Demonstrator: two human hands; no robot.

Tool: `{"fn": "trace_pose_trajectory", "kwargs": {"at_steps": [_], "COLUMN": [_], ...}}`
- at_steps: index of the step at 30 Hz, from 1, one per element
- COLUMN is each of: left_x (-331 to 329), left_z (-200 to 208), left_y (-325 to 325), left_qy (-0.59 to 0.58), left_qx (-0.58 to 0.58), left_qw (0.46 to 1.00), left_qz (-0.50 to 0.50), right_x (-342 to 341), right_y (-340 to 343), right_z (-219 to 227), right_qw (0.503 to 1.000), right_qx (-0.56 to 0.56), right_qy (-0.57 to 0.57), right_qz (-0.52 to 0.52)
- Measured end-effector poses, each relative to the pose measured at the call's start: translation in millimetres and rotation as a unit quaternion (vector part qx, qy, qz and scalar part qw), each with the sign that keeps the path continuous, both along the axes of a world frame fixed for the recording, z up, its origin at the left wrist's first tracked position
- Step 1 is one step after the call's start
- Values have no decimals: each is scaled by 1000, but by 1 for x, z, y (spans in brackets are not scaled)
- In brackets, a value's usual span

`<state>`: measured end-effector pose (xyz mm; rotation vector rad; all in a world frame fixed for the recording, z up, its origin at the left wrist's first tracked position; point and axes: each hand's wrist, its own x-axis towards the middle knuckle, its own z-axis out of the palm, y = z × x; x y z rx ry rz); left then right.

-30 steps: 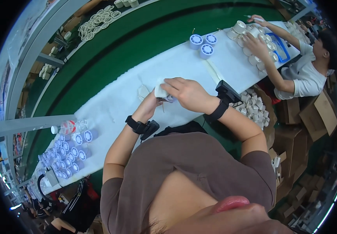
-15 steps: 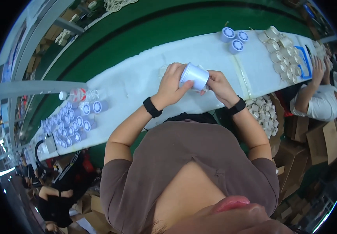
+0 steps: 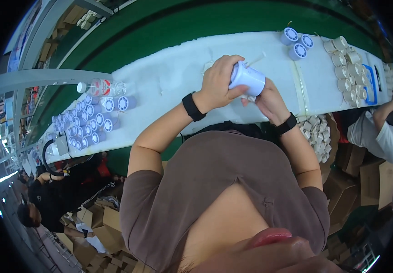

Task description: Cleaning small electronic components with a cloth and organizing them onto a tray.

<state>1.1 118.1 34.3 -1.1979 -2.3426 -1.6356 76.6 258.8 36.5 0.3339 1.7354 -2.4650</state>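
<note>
My left hand (image 3: 217,86) is wrapped around a pale lavender plastic cylinder (image 3: 251,81) with a wider rim, held tilted above the white work surface. My right hand (image 3: 271,103) is at the cylinder's lower right end, its fingers curled and partly hidden behind it. A bit of something white shows by those fingers, too small to name. Beyond the cylinder, a thin pale strip (image 3: 256,59) sticks out. Similar lavender cylinders with slotted ends stand in a large group (image 3: 87,120) at the left, and a trio (image 3: 298,51) stands at the far right.
A clear bottle (image 3: 101,86) lies by the left group, near a grey metal beam (image 3: 46,78). Stacked cream-coloured cylindrical parts (image 3: 349,75) and a blue frame (image 3: 370,86) are at the right. Small white parts fill a box (image 3: 315,136) below the table. Co-workers sit at both sides.
Both hands and the cylinder appear farther right and slightly higher, and the whole view has shifted. The cylinder has tilted a little, and a thin pale strip now shows behind it.
</note>
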Motion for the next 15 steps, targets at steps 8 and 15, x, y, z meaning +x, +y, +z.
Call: {"fn": "trace_pose_trajectory", "kwargs": {"at_steps": [8, 15], "left_x": [-29, -73], "left_z": [-4, -36], "left_y": [-52, -176], "left_qy": [212, 174], "left_qx": [-119, -401], "left_qw": [970, 841], "left_qz": [15, 318], "right_x": [11, 16], "right_y": [35, 41], "right_z": [-29, -33], "right_qw": [936, 974], "right_qx": [-277, -218], "right_qy": [-81, -54], "right_qz": [199, 27]}}
